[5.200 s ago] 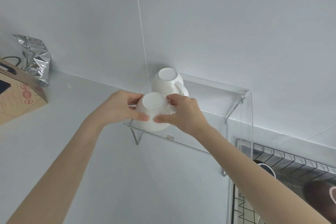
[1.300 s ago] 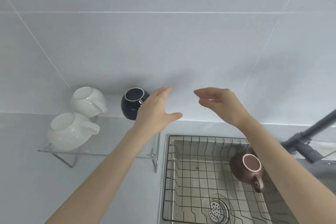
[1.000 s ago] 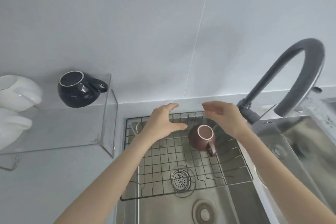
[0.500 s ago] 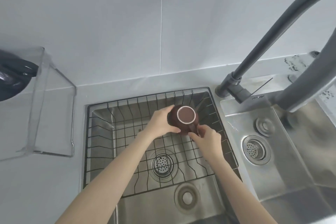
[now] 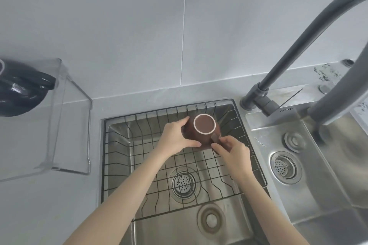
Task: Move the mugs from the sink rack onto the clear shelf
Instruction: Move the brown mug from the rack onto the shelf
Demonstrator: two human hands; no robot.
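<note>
STEP: I'm on the pickup of brown mug (image 5: 203,132), upside down in sink rack (image 5: 139,165) | GRIP: left hand (image 5: 175,138) wraps body, right hand (image 5: 233,153) at handle, prob pinching it | NEXT: lift clear of wires, carry left to clear shelf (image 5: 59,117) beside dark mug (image 5: 20,93).

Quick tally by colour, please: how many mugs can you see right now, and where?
Brown mug: 1, in the sink rack, held by the left hand and right hand.
Dark glossy mug: 1, on the clear shelf, cut off at the frame edge.
Total: 2
</note>
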